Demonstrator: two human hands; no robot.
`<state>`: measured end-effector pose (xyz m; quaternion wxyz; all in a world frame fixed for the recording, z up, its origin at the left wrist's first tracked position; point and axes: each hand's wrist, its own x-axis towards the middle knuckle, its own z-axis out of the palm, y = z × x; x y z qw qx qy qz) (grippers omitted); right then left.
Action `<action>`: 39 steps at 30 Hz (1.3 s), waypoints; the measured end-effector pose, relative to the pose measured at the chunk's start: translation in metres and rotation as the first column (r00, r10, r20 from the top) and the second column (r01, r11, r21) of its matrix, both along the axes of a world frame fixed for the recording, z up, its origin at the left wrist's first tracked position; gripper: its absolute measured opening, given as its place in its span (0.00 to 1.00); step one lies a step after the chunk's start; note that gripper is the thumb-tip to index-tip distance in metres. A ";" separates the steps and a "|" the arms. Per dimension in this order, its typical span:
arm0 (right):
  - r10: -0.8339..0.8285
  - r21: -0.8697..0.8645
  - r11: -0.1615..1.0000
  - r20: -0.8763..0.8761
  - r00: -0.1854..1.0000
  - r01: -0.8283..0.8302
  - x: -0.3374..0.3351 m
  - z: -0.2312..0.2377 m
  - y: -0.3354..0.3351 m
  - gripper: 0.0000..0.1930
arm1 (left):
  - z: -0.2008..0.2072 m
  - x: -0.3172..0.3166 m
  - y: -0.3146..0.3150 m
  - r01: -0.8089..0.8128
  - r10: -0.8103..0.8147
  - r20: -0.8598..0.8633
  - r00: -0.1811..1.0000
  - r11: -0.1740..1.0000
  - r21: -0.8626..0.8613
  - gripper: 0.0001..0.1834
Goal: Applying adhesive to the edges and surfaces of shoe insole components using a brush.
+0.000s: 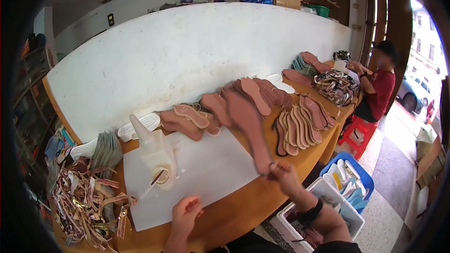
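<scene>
Bottle [158, 155] on sheet [220, 168] near left hand [186, 210]

The held insole [246, 122] was a dusty pinkish brown, the sheet [220, 173] pale greyish white, and the tablecloth [234, 228] mustard brown. The bottle [157, 153] was translucent cream. The strips [77, 201] mixed brown, cream and shiny gold; the strap pile [335, 86] was mottled black, white and brown. The stool [364, 131] was bright red, the basket [371, 186] blue.
</scene>
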<state>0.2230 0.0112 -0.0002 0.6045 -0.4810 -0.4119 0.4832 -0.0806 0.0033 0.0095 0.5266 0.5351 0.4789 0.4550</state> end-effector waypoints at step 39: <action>-0.643 -0.131 0.734 0.181 0.744 0.667 0.331 0.017 0.134 0.07 | -0.051 -0.067 -0.047 -0.364 0.663 -0.620 0.420 0.748 0.554 0.11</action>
